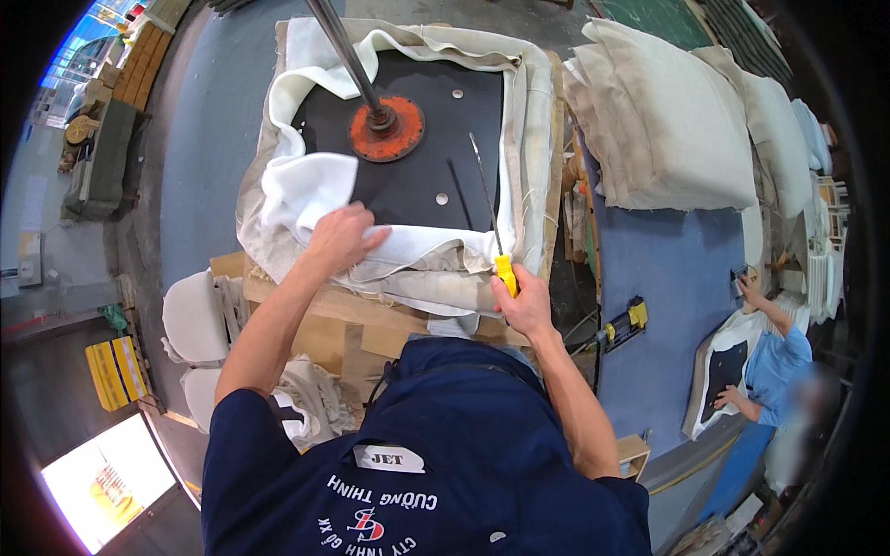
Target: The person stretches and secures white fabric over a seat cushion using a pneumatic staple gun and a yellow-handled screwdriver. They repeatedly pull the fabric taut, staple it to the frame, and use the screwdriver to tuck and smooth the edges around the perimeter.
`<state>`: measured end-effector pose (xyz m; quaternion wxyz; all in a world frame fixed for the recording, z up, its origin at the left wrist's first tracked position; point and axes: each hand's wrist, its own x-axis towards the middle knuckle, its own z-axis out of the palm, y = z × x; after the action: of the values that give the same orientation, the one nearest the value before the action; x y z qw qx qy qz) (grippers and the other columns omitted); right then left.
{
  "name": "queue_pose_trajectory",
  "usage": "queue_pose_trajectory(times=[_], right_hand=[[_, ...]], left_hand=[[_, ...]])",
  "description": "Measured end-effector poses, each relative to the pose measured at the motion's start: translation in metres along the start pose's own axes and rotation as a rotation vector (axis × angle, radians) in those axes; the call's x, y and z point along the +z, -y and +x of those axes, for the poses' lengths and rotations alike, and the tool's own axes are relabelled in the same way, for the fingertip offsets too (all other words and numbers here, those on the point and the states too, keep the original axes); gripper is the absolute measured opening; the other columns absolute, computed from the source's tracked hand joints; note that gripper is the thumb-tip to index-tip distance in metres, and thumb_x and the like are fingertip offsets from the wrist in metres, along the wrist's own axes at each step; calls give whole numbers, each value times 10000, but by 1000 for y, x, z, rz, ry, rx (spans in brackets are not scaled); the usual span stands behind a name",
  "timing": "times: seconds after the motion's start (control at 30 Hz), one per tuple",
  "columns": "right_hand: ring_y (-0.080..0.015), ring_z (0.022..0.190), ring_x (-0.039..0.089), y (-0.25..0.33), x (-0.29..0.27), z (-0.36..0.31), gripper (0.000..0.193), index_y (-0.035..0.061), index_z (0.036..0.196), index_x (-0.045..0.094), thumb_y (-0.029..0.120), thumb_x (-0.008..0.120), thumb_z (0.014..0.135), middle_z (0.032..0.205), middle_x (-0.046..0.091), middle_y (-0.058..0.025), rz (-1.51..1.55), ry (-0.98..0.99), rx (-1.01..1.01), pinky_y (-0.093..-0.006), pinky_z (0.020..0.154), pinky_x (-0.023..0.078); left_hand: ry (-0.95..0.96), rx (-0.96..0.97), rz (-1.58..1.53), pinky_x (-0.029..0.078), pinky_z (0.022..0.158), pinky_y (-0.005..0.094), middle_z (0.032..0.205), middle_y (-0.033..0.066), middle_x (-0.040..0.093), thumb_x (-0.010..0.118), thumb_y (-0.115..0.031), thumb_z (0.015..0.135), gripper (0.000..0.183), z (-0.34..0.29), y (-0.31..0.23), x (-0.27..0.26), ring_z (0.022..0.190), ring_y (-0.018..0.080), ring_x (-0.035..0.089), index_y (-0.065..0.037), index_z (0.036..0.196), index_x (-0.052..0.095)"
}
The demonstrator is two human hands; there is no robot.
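A padded seat piece with a black backing board (417, 199) lies bottom up in front of me, edged by beige and white fabric. An orange round pad (387, 128) on a metal rod presses on the board. At the near left edge, my left hand (345, 241) rests at the loose white fabric (311, 188), its thumb apart from its fingers; the fingertips are partly hidden. My right hand (525, 303) grips the yellow handle of a screwdriver (504, 267) at the near right corner. Its long thin shaft points away from me, over the white fabric and board.
Beige covered cushions (663, 111) are stacked on the blue table (663, 269) at the right. A yellow-and-black tool (626, 320) lies on that table. Farther right, a person in blue (779, 371) works on another piece. Grey-white cushions (197, 317) stand below left.
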<state>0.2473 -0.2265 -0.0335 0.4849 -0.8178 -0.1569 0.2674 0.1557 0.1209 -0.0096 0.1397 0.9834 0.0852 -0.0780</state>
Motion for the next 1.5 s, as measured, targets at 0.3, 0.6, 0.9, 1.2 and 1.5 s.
queue_pose_trajectory(times=[0.3, 0.6, 0.9, 1.2, 1.5], right_hand=[[-193, 510, 683, -6, -9, 14, 285, 28, 867, 657, 296, 682, 957, 600, 630, -79, -135, 22, -135, -356, 495, 499], [-235, 544, 711, 11, -18, 21, 365, 28, 833, 649, 377, 670, 939, 573, 656, -106, -117, 82, -47, -389, 560, 537], [-224, 531, 705, 9, -25, 21, 338, 13, 908, 662, 348, 692, 944, 648, 664, -110, -106, 82, -87, -366, 526, 522], [-277, 915, 669, -22, -113, -75, 519, -4, 1374, 578, 160, 719, 903, 1057, 667, -183, -131, 171, -193, -374, 834, 519], [-328, 897, 624, 14, -135, -123, 568, 55, 1431, 582, 36, 718, 880, 1031, 584, -157, -545, 246, -206, -384, 807, 523]], left_hand=[[-94, -192, 167, 511, 775, 485, 875, 129, 721, 702, -428, 876, 375, -1, 5, 20, 850, 321, 720, -67, 952, 634], [-163, -256, 45, 530, 766, 477, 854, 125, 740, 671, -256, 884, 143, 2, -3, 36, 840, 303, 728, -121, 881, 719], [146, -85, -438, 572, 750, 482, 825, 102, 752, 740, -335, 826, 223, -8, 10, 15, 827, 324, 733, -114, 851, 748], [-369, 40, -18, 227, 1195, 674, 1396, 103, 522, 779, -452, 825, 614, 24, -126, 52, 1430, 404, 375, -203, 1362, 616], [-414, 16, -153, 222, 1185, 699, 1387, 46, 496, 766, -488, 845, 509, 40, -101, 78, 1384, 367, 378, -287, 1300, 658]])
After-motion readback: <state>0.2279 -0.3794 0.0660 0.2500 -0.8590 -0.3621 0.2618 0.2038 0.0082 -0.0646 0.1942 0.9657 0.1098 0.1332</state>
